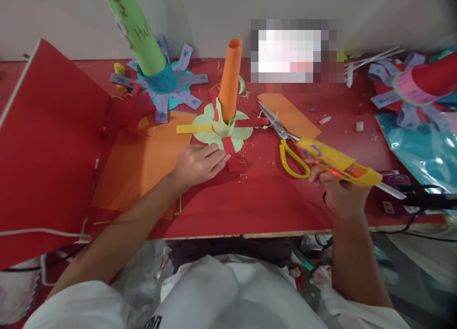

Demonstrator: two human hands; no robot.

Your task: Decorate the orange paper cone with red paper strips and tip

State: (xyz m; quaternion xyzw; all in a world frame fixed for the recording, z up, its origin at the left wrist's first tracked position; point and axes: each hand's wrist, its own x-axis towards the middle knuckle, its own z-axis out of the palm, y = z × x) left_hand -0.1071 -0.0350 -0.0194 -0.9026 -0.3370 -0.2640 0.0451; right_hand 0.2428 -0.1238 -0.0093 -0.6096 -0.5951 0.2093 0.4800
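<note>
My left hand (200, 164) has its fingers closed at the edge of a red paper strip (233, 162) on the near side of a pale green paper flower base (204, 122). An orange paper tube (230, 84) stands on that base, ringed at its foot by a pale green collar (224, 127). A yellow strip (194, 128) sticks out to the left and another red strip (252, 122) to the right. My right hand (344, 193) grips a yellow hot glue gun (328, 157), its nozzle pointing left and a white glue stick (391, 187) poking out behind.
Yellow-handled scissors (294, 162) lie by the nozzle, partly over an orange paper piece (291, 114). Orange sheets (143, 162) and a raised red board (60, 129) are on the left. Finished-looking models with a green tube (143, 38) and red tube (439, 79) stand behind. A purple power strip (394, 179) sits right.
</note>
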